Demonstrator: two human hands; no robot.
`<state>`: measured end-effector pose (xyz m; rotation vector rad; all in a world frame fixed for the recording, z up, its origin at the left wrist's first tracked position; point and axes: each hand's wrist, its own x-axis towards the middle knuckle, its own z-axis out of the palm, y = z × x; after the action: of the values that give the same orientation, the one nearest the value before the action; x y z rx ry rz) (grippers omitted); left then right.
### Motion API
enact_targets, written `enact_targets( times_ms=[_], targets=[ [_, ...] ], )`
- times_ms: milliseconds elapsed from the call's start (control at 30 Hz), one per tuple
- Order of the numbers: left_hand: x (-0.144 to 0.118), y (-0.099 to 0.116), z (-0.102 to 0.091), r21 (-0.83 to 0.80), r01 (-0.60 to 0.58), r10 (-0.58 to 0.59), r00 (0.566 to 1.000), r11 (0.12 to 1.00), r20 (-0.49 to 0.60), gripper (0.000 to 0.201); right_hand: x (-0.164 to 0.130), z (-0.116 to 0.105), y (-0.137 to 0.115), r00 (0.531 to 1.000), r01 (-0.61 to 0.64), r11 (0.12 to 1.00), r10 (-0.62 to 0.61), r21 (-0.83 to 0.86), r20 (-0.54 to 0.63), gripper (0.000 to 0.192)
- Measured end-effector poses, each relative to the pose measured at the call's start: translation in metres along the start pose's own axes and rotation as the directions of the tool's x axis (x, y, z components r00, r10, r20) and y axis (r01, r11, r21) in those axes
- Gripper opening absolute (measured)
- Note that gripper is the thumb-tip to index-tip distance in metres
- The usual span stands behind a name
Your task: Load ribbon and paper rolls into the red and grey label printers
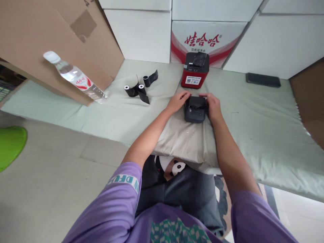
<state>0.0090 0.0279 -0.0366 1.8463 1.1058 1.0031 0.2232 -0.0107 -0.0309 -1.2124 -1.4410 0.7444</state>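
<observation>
The pale green mat (pixel 265 128) covers the work surface. A grey cushion (pixel 182 141) lies on its near edge. The small black printer (pixel 194 108) rests flat on the cushion's far end, top face up; it is near-square, so no long axis can be told. Behind it stands a red printer (pixel 194 70). The left hand (pixel 178 100) grips the black printer's left side. The right hand (pixel 214 105) grips its right side.
</observation>
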Motion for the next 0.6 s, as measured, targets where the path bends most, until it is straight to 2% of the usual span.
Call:
enact_targets(
  times_ms=[67,167,300,600],
  targets=[
    [-0.0017,0.0029,-0.0001,0.039,-0.029,0.028,0.999,0.999,0.029,0.040,-0.0006,0.0002,-0.0015,0.999,0.010,0.999,-0.008,-0.048,0.041,0.061],
    [-0.0025,0.0047,-0.0006,0.088,-0.015,0.009,0.998,0.996,0.070,0.042,0.0002,0.0001,-0.0002,0.996,-0.029,0.997,0.035,-0.073,0.084,0.053],
    [-0.0025,0.0037,-0.0010,0.114,-0.029,0.019,0.996,0.993,0.084,0.047,0.0008,-0.0014,0.0010,0.992,-0.033,0.996,0.042,-0.081,0.116,0.047],
    [-0.0023,0.0057,-0.0009,0.095,-0.007,-0.003,0.995,0.995,0.099,0.044,0.0007,-0.0022,0.0023,0.991,-0.026,0.995,0.038,-0.095,0.128,0.042]
  ],
)
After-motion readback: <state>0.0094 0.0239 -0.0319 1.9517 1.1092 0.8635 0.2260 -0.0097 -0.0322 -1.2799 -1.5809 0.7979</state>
